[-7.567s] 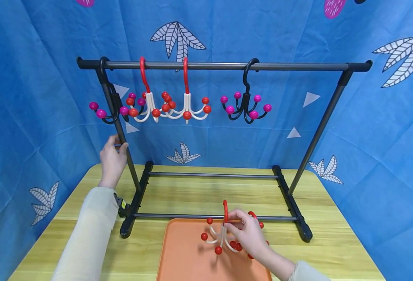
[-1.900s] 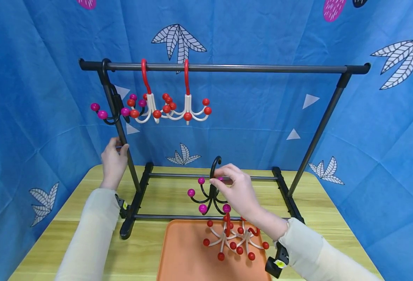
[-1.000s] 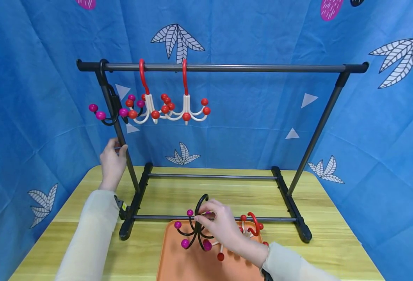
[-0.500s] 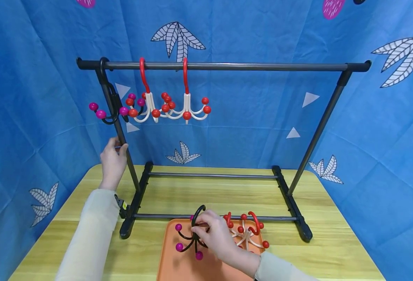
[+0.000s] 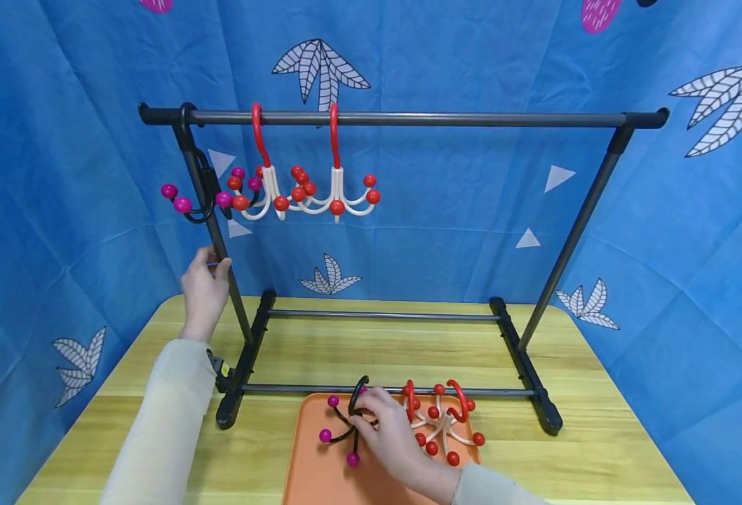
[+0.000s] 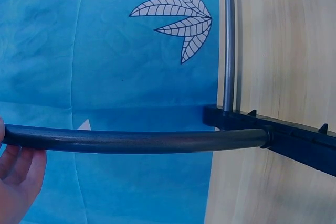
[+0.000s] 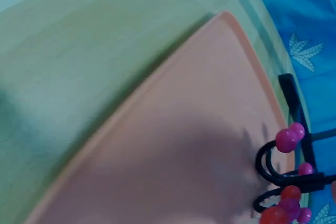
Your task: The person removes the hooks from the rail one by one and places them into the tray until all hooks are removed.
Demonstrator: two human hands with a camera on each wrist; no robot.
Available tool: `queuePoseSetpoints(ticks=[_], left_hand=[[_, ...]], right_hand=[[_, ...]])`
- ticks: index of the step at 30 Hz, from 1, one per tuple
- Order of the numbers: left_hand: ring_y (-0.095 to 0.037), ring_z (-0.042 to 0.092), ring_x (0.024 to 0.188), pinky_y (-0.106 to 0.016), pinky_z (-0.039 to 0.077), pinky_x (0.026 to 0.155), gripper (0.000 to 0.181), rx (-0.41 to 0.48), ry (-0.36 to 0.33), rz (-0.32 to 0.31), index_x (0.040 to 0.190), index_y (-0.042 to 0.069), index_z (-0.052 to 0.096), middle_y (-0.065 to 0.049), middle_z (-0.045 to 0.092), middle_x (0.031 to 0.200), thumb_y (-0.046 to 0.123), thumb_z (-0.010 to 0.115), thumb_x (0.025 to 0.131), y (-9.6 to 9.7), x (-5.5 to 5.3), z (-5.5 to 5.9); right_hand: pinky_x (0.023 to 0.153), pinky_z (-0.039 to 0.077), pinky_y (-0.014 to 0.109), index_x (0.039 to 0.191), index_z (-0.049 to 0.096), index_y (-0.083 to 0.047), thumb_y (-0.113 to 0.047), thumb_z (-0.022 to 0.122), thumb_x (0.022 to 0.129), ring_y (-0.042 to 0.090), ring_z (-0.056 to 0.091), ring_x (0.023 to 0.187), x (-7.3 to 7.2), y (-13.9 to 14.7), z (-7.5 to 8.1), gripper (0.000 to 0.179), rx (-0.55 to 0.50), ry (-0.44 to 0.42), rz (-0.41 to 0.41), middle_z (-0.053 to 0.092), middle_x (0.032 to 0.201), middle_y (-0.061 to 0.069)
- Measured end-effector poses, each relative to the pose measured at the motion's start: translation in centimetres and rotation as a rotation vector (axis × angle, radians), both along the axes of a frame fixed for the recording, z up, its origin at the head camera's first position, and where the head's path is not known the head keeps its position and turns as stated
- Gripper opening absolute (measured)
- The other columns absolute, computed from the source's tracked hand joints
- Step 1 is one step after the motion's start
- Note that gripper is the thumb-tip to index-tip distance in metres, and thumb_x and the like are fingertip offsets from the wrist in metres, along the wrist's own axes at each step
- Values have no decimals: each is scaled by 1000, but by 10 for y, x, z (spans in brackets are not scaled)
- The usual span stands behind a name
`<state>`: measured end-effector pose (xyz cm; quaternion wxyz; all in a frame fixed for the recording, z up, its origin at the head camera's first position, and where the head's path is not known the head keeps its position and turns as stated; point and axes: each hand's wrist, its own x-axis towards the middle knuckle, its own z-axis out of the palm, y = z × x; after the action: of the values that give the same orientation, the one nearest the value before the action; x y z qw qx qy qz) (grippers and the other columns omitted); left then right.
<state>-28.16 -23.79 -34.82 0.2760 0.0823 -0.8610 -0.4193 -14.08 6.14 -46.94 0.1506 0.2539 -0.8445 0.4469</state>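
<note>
My left hand (image 5: 203,298) grips the left upright post (image 5: 238,301) of a dark metal rack; in the left wrist view its fingers (image 6: 32,169) curl round that post. With thumb and fingers, my right hand (image 5: 396,438) pinches a black multi-arm hook hanger (image 5: 341,437) with magenta ball tips, low over the left half of an orange tray (image 5: 308,484). Part of this hanger hides behind the hand; whether it touches the tray I cannot tell. Two white hook hangers with red hooks and balls, one of them the right-hand hanger (image 5: 444,424), lie at the tray's right side.
From the rack's top bar (image 5: 484,120) hang, at the left, a black hanger with magenta balls (image 5: 208,186) and two red-and-white hangers, including the right one (image 5: 336,179). The rack's lower front bar (image 5: 270,388) runs just behind the tray. A blue patterned curtain (image 5: 409,259) backs the wooden table (image 5: 573,435).
Earlier my right hand held a red-and-white hanger over the tray; it now lies there. The black hanger from the bar's middle has come off and down to the tray. My left hand stayed put.
</note>
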Motion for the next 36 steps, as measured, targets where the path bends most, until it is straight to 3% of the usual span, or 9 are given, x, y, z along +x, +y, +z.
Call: queuePoseSetpoints(ticks=[7, 9, 13, 15, 20, 25, 31, 36], left_hand=[[-34, 54, 103, -48, 47, 83, 35, 6, -10, 1, 122, 2, 47, -19, 55, 114, 25, 45, 96, 0, 0, 1], [-34, 54, 103, -48, 47, 83, 35, 4, -6, 1, 122, 2, 47, -19, 55, 114, 25, 45, 96, 0, 0, 0], [-35, 54, 104, -48, 47, 84, 35, 0, -3, -1, 122, 1, 48, -20, 56, 114, 24, 45, 96, 0, 0, 0], [-35, 54, 104, -48, 47, 84, 35, 2, -4, -3, 122, 2, 48, -19, 56, 114, 25, 45, 96, 0, 0, 0], [-34, 54, 105, -48, 46, 85, 35, 12, -5, -9, 122, 2, 48, -19, 55, 114, 26, 45, 96, 0, 0, 0], [-34, 54, 104, -48, 46, 85, 35, 8, 4, -10, 122, 2, 48, -19, 56, 114, 25, 45, 96, -1, -1, -1], [-35, 55, 103, -48, 46, 84, 34, 1, 5, -8, 122, 2, 48, -19, 56, 113, 23, 45, 96, 0, -1, -1], [-34, 54, 104, -48, 46, 85, 33, 5, -6, -9, 121, 2, 47, -19, 56, 113, 24, 45, 96, 0, -2, 0]], right_hand=[[65, 52, 23, 80, 62, -13, -3, 74, 72, 11, 58, 81, 3, -2, -9, 17, -20, 130, -25, 57, 88, -4], [68, 53, 23, 83, 62, -12, -4, 73, 73, 12, 59, 82, 4, -2, -8, 17, -24, 97, -23, 57, 89, -3], [77, 53, 26, 94, 59, -8, -10, 69, 79, 18, 62, 88, 8, 1, 4, 17, -31, -58, -3, 58, 95, 1], [74, 53, 24, 97, 58, -7, -12, 67, 82, 17, 63, 86, 9, 4, 14, 18, -46, -125, 5, 58, 94, 2], [68, 51, 22, 95, 58, -15, -18, 64, 85, 4, 57, 78, 2, 12, 43, 12, -22, -137, -18, 56, 86, -8], [70, 51, 22, 92, 58, -19, -15, 63, 86, 2, 56, 79, -14, 18, 76, 9, 17, -35, -30, 54, 85, -13], [63, 50, 21, 89, 60, -12, -8, 62, 86, 4, 55, 76, -38, 19, 112, 6, 37, 171, -7, 56, 85, -6], [66, 51, 21, 90, 60, -8, -7, 62, 85, 6, 56, 75, -53, 17, 139, 5, 58, 272, 24, 56, 87, -1]])
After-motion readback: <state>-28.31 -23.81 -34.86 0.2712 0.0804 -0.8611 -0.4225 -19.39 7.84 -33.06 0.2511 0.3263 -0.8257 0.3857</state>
